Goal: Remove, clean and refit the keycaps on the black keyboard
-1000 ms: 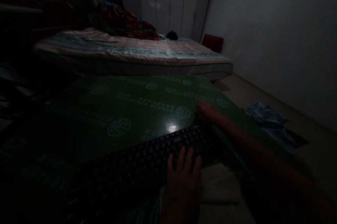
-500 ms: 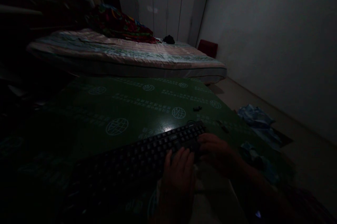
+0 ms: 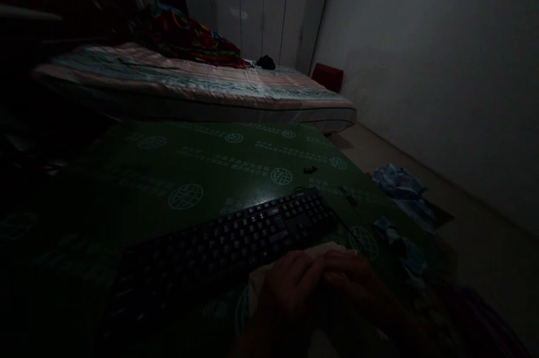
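Observation:
A black keyboard (image 3: 236, 243) lies slantwise across the green table (image 3: 236, 170). At its near right edge is a pale cloth (image 3: 332, 247), mostly covered by my hands and lost in the dark below them. My left hand (image 3: 290, 282) rests on this cloth with its fingers bent down and closed. Close against it, my right hand (image 3: 351, 276) reaches in from the right, fingers together and curled over the cloth. The two hands meet near the thumbs. Both fingertips are hard to make out in the dim light.
Small dark pieces (image 3: 310, 169) lie beyond the keyboard, with another dark piece (image 3: 348, 196) to the right. A bluish cloth (image 3: 402, 248) is at the table's right side. Past the table stands a bed (image 3: 252, 91) with a red patterned blanket (image 3: 189, 38).
Both hands have come off the right part of the keyboard and drawn back toward me onto the pale cloth, where they now touch. The keyboard's right keys are uncovered.

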Demonstrator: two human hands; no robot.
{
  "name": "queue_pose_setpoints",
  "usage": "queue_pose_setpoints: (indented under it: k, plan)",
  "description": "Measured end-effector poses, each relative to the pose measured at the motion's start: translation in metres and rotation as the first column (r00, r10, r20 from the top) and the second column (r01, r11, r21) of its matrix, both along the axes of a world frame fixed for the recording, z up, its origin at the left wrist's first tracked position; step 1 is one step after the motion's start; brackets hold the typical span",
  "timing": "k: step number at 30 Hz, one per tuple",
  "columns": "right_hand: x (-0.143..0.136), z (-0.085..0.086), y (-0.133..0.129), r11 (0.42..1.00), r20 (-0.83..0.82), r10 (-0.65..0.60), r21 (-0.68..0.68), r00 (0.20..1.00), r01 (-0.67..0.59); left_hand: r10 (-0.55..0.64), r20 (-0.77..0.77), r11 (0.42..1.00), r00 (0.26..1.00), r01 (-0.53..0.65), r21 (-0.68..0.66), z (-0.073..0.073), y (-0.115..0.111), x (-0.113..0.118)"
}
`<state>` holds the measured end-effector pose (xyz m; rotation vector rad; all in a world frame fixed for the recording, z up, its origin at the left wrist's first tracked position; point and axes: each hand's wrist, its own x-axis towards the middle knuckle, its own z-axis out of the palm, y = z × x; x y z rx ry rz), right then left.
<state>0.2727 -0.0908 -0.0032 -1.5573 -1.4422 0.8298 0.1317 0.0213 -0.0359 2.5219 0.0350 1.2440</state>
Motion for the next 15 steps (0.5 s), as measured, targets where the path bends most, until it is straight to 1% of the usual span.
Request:
queue_pose_setpoints:
  k: [4,6,9,11,15]
  plan:
    - [-0.002,-0.004,-0.002,0.995,-0.062,-0.069,-0.072,0.996,0.065,-0.013,-0.014,0.998,1.0,0.014,0.054,0.001,0.0,0.001]
    - [-0.001,-0.005,-0.002,0.994,-0.088,-0.078,-0.086,0.993,0.071,-0.018,-0.021,0.998,1.0,0.02,0.065,0.001,0.0,0.001]
    - [0.001,-0.007,-0.002,0.993,-0.117,-0.073,-0.102,0.99,0.061,-0.023,-0.054,0.999,0.998,0.025,0.043,-0.003,0.0,0.001]
    - [0.002,-0.01,-0.002,0.993,-0.118,-0.067,-0.1,0.991,0.055,-0.043,-0.089,0.999,0.995,0.043,-0.009,-0.006,-0.001,0.001]
    - [0.004,-0.013,-0.002,0.997,-0.112,-0.035,-0.069,0.993,0.028,-0.094,-0.19,0.982,0.977,0.061,-0.177,-0.005,-0.005,-0.003]
